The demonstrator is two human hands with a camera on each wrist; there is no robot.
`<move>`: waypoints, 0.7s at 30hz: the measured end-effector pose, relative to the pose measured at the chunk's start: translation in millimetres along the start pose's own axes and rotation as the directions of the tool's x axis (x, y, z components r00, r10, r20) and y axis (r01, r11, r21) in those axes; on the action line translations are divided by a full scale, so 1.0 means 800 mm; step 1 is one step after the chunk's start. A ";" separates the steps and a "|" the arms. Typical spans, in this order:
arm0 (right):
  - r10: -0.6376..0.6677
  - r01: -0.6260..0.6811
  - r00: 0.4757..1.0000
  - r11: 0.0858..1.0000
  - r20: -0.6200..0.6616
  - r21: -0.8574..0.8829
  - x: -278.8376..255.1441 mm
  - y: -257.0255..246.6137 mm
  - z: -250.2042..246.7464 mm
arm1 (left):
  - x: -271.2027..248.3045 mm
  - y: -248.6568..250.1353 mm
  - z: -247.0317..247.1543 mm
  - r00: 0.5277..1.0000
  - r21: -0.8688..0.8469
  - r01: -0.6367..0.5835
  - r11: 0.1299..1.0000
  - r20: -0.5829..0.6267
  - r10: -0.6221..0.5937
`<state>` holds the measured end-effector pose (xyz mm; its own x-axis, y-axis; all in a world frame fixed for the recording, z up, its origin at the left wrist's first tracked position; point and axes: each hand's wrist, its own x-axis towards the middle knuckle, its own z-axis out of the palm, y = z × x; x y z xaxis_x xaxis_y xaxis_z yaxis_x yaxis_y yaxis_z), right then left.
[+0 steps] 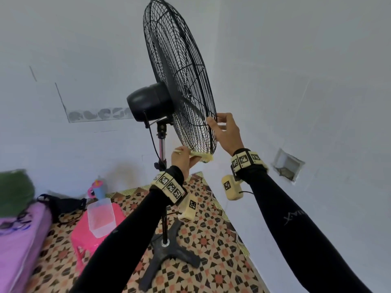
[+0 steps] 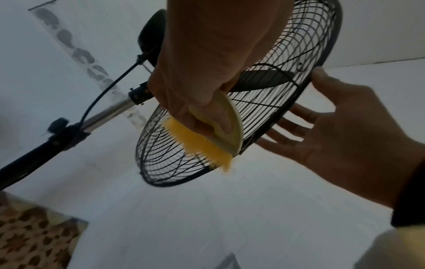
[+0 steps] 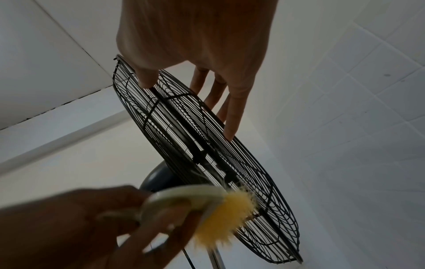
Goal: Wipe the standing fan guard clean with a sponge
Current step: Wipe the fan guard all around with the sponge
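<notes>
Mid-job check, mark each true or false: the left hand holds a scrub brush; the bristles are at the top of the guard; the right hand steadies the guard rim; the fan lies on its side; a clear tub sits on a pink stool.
1. Left hand holds a yellow-bristled brush: true.
2. Bristles at the guard top: false, at its bottom edge.
3. Right hand steadies the rim: true.
4. Fan lies on its side: false, it stands upright.
5. Clear tub on pink stool: true.
</notes>
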<state>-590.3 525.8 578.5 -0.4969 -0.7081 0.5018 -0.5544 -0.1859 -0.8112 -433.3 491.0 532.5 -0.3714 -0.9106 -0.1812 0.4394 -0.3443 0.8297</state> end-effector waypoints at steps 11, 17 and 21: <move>-0.006 0.006 1.000 1.000 0.026 0.021 -0.003 -0.002 0.001 | -0.033 -0.010 0.006 0.994 -0.120 -0.111 0.987 -0.019 0.109; -0.003 0.003 1.000 1.000 0.029 0.023 -0.001 -0.003 -0.003 | -0.013 -0.016 0.010 0.998 -0.206 0.002 0.979 -0.067 -0.017; 0.012 -0.013 0.999 0.999 0.032 0.030 0.003 -0.002 -0.003 | -0.026 0.023 0.003 0.996 -0.378 0.066 0.923 0.073 -0.041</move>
<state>-592.2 526.0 582.0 -0.4818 -0.7316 0.4823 -0.5274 -0.1975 -0.8263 -419.5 504.4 553.3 -0.4481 -0.8765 -0.1763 0.6904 -0.4645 0.5546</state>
